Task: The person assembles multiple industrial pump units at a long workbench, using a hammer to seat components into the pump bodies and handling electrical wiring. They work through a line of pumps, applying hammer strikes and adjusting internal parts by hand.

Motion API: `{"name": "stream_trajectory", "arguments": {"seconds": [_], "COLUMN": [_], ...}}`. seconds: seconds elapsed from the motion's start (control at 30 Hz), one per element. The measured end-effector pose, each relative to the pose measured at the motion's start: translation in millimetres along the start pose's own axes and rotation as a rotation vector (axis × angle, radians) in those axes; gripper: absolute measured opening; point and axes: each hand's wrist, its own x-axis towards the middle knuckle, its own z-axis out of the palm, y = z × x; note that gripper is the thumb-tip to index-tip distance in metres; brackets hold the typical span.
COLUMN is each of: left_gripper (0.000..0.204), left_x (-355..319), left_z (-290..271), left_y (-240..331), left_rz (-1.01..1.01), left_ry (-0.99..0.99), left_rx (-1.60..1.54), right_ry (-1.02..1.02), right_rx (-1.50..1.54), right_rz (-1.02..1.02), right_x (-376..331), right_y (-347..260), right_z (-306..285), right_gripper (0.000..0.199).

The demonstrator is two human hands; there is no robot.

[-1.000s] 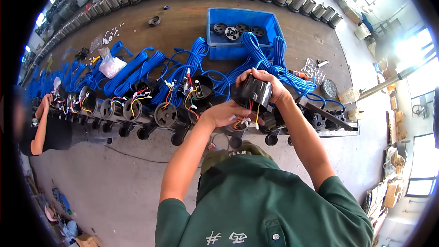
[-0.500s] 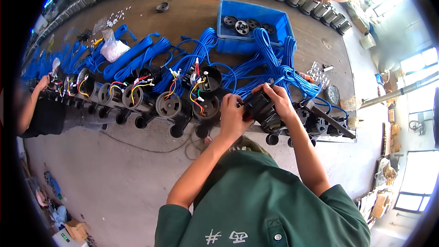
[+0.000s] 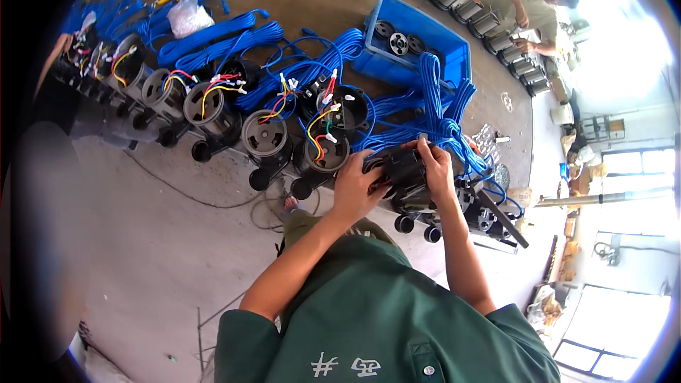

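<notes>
A black plastic housing is held between my two hands at the near edge of the workbench. My left hand is closed around its left side, with some fingertips hidden by the part. On the opposite side my right hand grips it, thumb near the top edge. Just left of my left hand stands a grey pump body with red, yellow and green wires sticking out. Behind it sits an open round black housing. Coiled blue cable lies just beyond my right hand.
A blue crate holding several black discs stands behind the cable. More wired pump bodies line the near edge leftward. A dark bar juts out at right. One co-worker handles metal cylinders at far right; another person's arm shows at left.
The whole view has tilted, so the bench now slopes down to the right. Both hands still hold the black housing, and my right fingers have shifted slightly on it.
</notes>
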Motion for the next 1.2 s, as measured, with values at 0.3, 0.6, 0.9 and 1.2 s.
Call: {"name": "stream_trajectory", "arguments": {"seconds": [0.3, 0.6, 0.9, 1.2], "left_gripper": [0.043, 0.058, 0.067, 0.059], "left_x": [-7, -24, 17, 23], "left_z": [-15, -9, 9, 1], "left_y": [-4, -12, -10, 5], "left_rz": [-0.064, -0.455, -0.098, -0.218], "left_ry": [-0.185, -0.019, -0.166, -0.211], "left_rx": [0.005, -0.971, -0.379, -0.554], "right_ry": [0.184, 0.375, 0.082, 0.667], "right_rx": [-0.245, -0.523, 0.101, -0.372], "right_rz": [-0.105, -0.323, -0.089, -0.241], "right_x": [-7, -42, -59, -120], "right_y": [5, -17, 2, -9], "right_z": [15, 72, 40, -115], "right_gripper": [0.038, 0.018, 0.046, 0.018]}}
